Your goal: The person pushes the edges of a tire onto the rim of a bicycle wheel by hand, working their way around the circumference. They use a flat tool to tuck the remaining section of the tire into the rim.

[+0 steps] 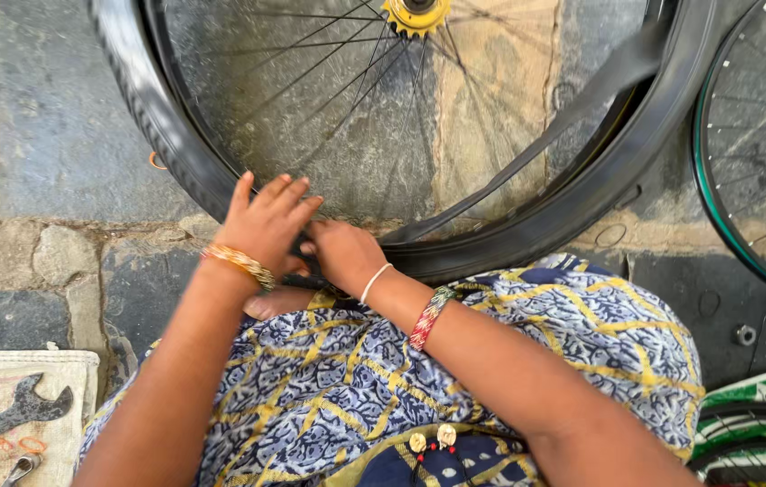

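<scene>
Black bike tyre on spoked wheel, upright on stone floor w/ yellow sprocket at hub; limp inner tube hangs inside rim.

The floor is rough stone paving, grey-blue slabs with sandy, worn joints between them and a paler tan slab in the far middle. A bicycle wheel with a black tyre stands on it in the middle, its rim touching the stone just beyond the person's lap. At the near left a pale woven cloth lies flat on the paving, with a dark spanner and smaller tools on it. At the right a small metal nut lies on a dark slab. A second wheel with a green rim stands at the far right.
</scene>
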